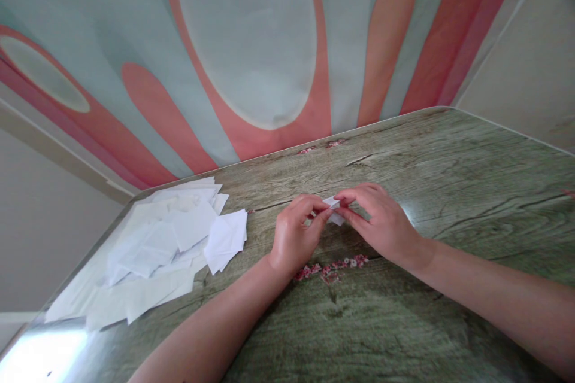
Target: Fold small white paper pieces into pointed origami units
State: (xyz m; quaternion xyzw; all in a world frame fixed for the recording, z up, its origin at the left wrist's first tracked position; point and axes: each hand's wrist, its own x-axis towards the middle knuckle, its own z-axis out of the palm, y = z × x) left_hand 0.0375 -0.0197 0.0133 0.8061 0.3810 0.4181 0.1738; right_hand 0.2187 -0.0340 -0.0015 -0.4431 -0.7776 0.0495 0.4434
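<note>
The folded paper [331, 201] sits between both hands over the table [449, 191], one flap pointing nearward; fingers obscure its long axis. Left hand [296, 230] and right hand [381, 221] pinch it. Leftward, sheets [153, 245] lie heaped.

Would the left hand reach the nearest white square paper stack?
Probably yes: nothing stands between the left hand and that stack, though the hand is pinching a small folded white paper.
</note>
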